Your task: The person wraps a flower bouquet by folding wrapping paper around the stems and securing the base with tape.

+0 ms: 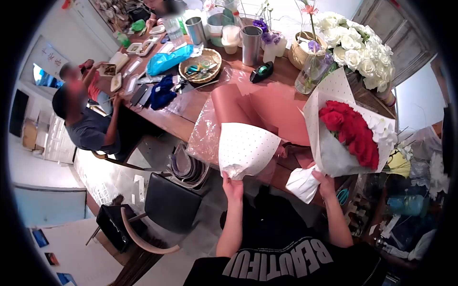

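My left hand [233,187] is closed on the gathered lower end of a sheet of white dotted wrapping paper [249,145], which fans out above my fingers. My right hand [325,184] grips the narrow base of a bouquet of red roses [350,133]. White dotted paper [316,107] wraps the bouquet, which leans to the right, and a pleated white paper end [303,185] sticks out beside my fingers. Behind the loose sheet, dusty-red wrapping paper [281,112] and clear plastic film [205,131] lie on the wooden table [191,107].
White roses [360,52] stand at the back right near a glass vase [307,78]. A wicker basket of tools [217,71], a tape dispenser [261,71] and metal vases [251,45] are on the table. A seated person [93,126] and food trays occupy the left; a black chair [171,202] stands nearby.
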`<action>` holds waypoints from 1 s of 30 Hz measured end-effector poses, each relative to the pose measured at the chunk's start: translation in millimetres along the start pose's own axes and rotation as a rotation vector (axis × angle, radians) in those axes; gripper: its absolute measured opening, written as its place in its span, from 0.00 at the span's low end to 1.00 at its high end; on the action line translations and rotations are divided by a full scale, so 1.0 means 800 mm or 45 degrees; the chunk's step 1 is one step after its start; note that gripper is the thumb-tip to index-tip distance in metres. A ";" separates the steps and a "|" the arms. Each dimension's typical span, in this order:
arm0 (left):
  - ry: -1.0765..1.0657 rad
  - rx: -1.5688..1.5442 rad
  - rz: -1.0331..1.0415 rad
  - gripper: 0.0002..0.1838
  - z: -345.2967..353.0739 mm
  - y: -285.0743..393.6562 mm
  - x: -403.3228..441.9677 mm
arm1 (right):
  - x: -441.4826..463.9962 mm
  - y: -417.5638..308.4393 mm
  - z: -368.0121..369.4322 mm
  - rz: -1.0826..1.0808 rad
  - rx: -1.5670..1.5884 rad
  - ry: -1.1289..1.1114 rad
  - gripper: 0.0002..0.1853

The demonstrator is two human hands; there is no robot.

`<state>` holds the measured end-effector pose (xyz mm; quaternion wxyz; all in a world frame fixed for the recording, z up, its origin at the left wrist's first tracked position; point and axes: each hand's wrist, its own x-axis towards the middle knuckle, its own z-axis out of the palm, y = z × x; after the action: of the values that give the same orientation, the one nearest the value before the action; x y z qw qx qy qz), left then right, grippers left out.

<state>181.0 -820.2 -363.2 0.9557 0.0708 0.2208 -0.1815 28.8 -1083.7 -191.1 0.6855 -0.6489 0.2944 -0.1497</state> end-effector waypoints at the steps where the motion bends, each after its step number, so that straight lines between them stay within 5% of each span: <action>1: 0.031 0.048 0.017 0.24 -0.019 -0.005 0.014 | -0.009 0.003 0.017 0.050 0.040 0.020 0.11; 7: 0.102 -0.025 -0.071 0.26 -0.032 -0.013 0.007 | -0.027 0.066 0.100 0.158 0.235 0.002 0.18; 9: 0.092 0.419 -0.057 0.27 -0.054 -0.023 0.000 | -0.025 0.093 0.114 0.188 0.248 0.011 0.18; 13: 0.068 0.678 -0.107 0.29 -0.021 -0.040 -0.010 | -0.022 0.141 0.116 0.133 0.041 0.032 0.23; 22: 0.144 0.441 -0.635 0.21 0.004 -0.027 -0.045 | -0.049 0.183 0.095 0.435 0.443 0.140 0.35; 30: 0.358 0.634 -0.558 0.19 0.002 -0.024 -0.070 | -0.077 0.170 0.108 0.331 0.476 0.168 0.35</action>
<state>127.7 -820.2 -337.8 0.8078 0.2769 0.3090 -0.4186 8.4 -962.4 -312.1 0.7864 -0.4562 0.3868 -0.1542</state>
